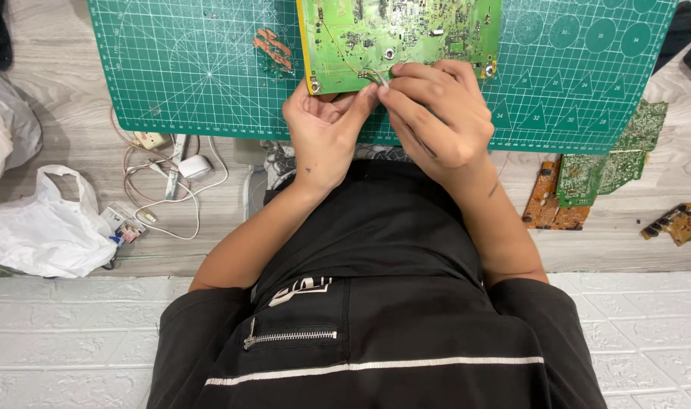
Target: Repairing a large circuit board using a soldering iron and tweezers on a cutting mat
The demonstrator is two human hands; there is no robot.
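A green circuit board point(406, 34) lies on a green cutting mat point(194, 68) at the top centre. My left hand point(323, 132) is palm up at the board's near edge, its fingertips pinching that edge. My right hand point(440, 113) is curled beside it, fingers closed on a thin metal tool point(374, 74) whose tip touches the board near its lower edge. The two hands touch each other. Most of the tool is hidden by the fingers.
White plastic bags point(46, 227) lie at the left beside tangled cables and a white adapter point(195, 167). More circuit boards point(588, 182) and a small board piece point(679, 221) sit at the right. An orange scrap point(273, 47) rests on the mat.
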